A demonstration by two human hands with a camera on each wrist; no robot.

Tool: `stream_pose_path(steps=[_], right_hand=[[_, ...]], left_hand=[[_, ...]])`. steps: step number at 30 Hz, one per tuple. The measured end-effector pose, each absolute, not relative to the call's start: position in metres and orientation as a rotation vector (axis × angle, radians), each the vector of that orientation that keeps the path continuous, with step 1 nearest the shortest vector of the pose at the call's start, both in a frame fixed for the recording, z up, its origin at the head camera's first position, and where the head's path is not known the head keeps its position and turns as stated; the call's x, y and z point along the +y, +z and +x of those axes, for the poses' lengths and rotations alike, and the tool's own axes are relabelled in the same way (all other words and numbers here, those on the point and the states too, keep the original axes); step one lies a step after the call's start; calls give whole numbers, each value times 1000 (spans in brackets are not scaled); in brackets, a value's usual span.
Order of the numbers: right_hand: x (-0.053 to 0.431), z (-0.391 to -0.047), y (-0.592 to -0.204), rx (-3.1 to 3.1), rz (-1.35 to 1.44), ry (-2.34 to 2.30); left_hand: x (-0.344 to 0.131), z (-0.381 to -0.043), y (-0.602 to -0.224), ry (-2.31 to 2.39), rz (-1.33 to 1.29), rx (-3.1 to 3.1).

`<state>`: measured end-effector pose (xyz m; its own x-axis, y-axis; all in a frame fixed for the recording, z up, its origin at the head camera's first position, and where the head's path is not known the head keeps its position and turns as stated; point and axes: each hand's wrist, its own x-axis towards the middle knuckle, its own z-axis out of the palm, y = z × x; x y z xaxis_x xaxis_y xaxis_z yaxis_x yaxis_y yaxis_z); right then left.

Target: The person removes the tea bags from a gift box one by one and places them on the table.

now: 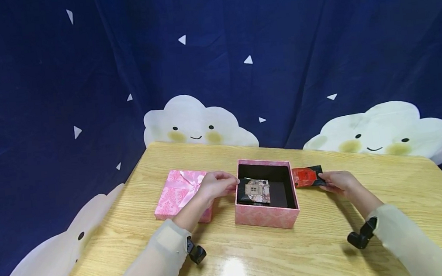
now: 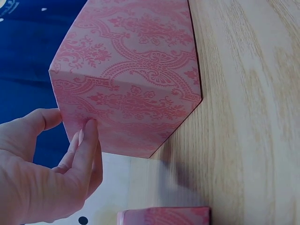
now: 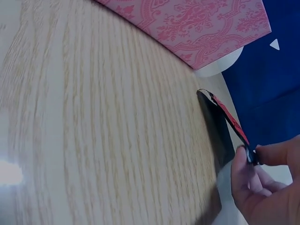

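A pink patterned gift box (image 1: 267, 215) stands lidless on the table, its inside black. My left hand (image 1: 218, 184) pinches the box's left wall at the rim. In the left wrist view the thumb (image 2: 49, 118) is at the rim and the fingertips press the outer side. Inside the box, on its left, lies a black packet with a floral label (image 1: 256, 191). My right hand (image 1: 341, 182) pinches the black end of a flat red-and-black packet (image 1: 304, 177), right of the box. The right wrist view shows this packet (image 3: 229, 117) edge-on, tilted above the tabletop.
The pink box lid (image 1: 176, 194) with its ribbon bow lies left of the box, partly behind the left forearm. All stand on a light wooden table (image 1: 294, 254). A dark blue curtain (image 1: 215, 68) with white clouds and triangles hangs behind and at the left.
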<state>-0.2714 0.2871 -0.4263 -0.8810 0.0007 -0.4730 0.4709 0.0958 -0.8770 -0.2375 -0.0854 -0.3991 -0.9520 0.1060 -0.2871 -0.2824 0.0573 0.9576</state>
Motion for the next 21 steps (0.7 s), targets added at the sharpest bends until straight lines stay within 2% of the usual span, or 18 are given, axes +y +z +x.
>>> stream_pose_path(steps=[21], right_hand=[[286,-270,-436,2571,596,-1364]], left_hand=[[-86,-239,-402,1986,-180,2049]])
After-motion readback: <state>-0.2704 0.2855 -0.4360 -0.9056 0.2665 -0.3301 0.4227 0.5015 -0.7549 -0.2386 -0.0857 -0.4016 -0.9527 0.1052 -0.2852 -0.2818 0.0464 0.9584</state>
